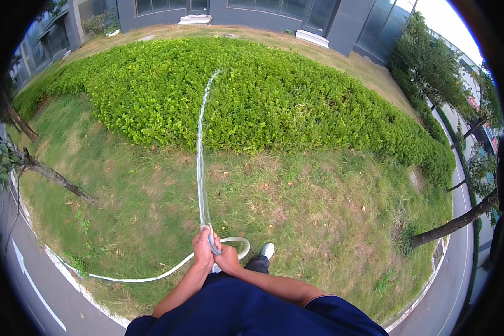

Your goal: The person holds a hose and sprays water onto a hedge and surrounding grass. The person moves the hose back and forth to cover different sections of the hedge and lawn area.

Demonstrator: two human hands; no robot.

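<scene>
Both my hands grip a pale garden hose (213,241) just in front of my body. My left hand (202,247) is closed around it near its outlet, and my right hand (227,257) holds it slightly lower and to the right. A stream of water (200,155) leaves the hose and arcs away onto a green leafy hedge (252,96). Behind my hands the hose bends in a loop at the right. A white length of hose (138,279) runs left over the grass towards the kerb.
Patchy grass (294,201) with dry leaves surrounds my feet. A slim tree trunk (61,180) leans at the left, another trunk (458,222) at the right. White kerbs (82,290) border the paved road (33,290). A grey building (260,21) stands beyond the hedge.
</scene>
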